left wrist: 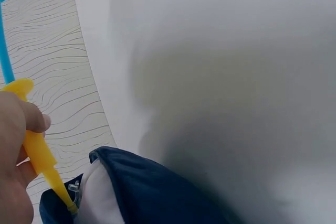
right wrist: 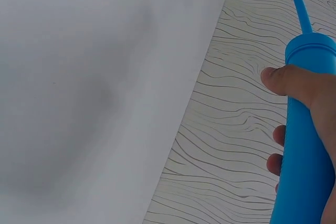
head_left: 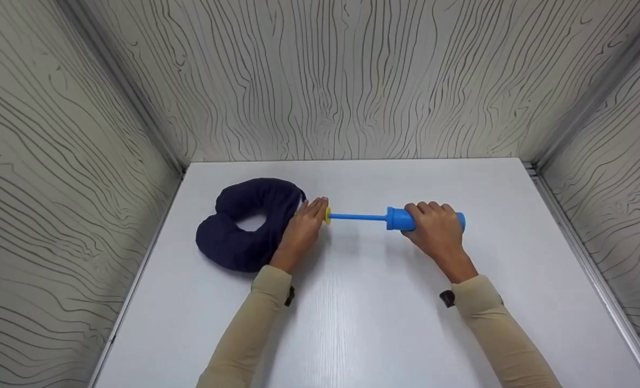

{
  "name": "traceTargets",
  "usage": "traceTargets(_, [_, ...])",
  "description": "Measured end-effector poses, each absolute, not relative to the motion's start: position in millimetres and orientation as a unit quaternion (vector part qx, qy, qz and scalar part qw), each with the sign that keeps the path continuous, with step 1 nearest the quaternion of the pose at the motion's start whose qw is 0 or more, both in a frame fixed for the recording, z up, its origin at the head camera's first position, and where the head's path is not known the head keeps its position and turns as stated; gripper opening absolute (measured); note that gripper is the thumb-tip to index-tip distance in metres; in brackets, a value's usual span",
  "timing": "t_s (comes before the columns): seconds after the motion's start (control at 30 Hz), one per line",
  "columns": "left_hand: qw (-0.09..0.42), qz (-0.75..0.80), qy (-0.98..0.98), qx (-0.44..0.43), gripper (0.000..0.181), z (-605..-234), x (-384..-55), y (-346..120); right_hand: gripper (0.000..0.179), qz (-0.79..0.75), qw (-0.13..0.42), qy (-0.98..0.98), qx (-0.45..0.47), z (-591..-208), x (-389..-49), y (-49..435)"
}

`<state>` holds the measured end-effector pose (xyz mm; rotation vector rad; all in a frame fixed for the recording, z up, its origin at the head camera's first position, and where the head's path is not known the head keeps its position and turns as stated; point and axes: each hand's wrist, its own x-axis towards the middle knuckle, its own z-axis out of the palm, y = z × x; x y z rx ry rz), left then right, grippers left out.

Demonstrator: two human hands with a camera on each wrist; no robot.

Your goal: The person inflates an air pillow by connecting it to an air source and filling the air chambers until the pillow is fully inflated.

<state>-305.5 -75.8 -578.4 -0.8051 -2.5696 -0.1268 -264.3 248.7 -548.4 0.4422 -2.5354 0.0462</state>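
Observation:
A navy U-shaped neck pillow (head_left: 234,248) lies on the left side of the table. My left hand (head_left: 303,229) is at its right edge, curled round the yellow nozzle part (left wrist: 39,153) of a blue hand pump (head_left: 398,219). In the left wrist view the yellow tip runs into an opening in the navy cover, beside pale inner lining (left wrist: 100,198) and a small clear plastic piece (left wrist: 74,186). My right hand (head_left: 437,229) grips the blue barrel (right wrist: 307,145), thumb near its collar. The thin blue rod (head_left: 357,217) stretches extended between both hands.
The white table (head_left: 363,334) stands against a back wall (head_left: 341,81) with a wood-grain pattern. Similar panels rise at left and right, with metal rails (head_left: 595,280) along the table's sides. Dark wrist bands (head_left: 447,298) show at the sleeves.

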Motion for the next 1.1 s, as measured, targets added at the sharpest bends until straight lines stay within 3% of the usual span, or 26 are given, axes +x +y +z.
traceTargets(0.5, [0.248, -0.081, -0.924, -0.281, 0.048, -578.2, -302.3, -67.9, 0.058, -0.007, 0.274, -0.944, 0.186, -553.2, -271.6, 196.5])
traceTargets(0.83, [0.208, -0.084, -0.940, -0.257, 0.049, -574.9, -299.5, -61.5, 0.060, -0.025, 0.264, -0.943, 0.199, -558.4, -284.1, 156.5])
traceTargets(1.1, [0.229, -0.078, -0.928, -0.284, 0.050, -578.5, -299.9, -56.3, 0.057, -0.028, 0.260, -0.940, 0.218, -559.0, -289.9, 143.7])
